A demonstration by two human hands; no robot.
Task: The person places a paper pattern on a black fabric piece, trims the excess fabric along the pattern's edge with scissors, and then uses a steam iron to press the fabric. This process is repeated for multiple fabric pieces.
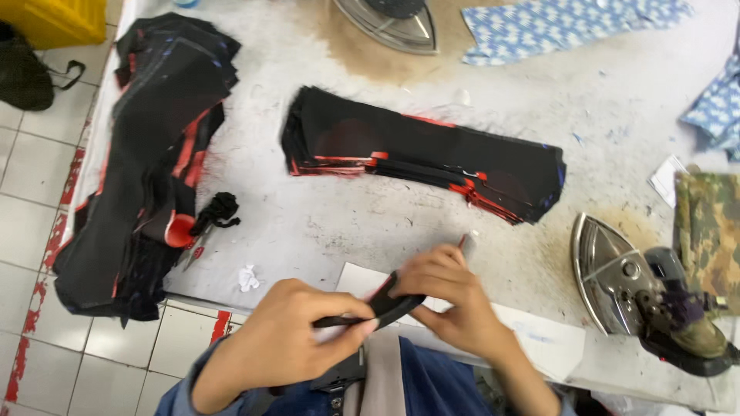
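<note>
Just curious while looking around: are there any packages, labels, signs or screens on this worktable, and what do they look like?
White card: flat at the near table edge, under the hands, faint bluish marks.
White slip: right edge, beside the camouflage cloth, small and tilted.
No packages, signs or screens.

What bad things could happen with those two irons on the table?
The metal iron resting on its side lies close to the right hand; if hot, it might burn an elbow. The black fabric strip pinched by the left hand hangs past the white worktable's edge and could drop.
</note>
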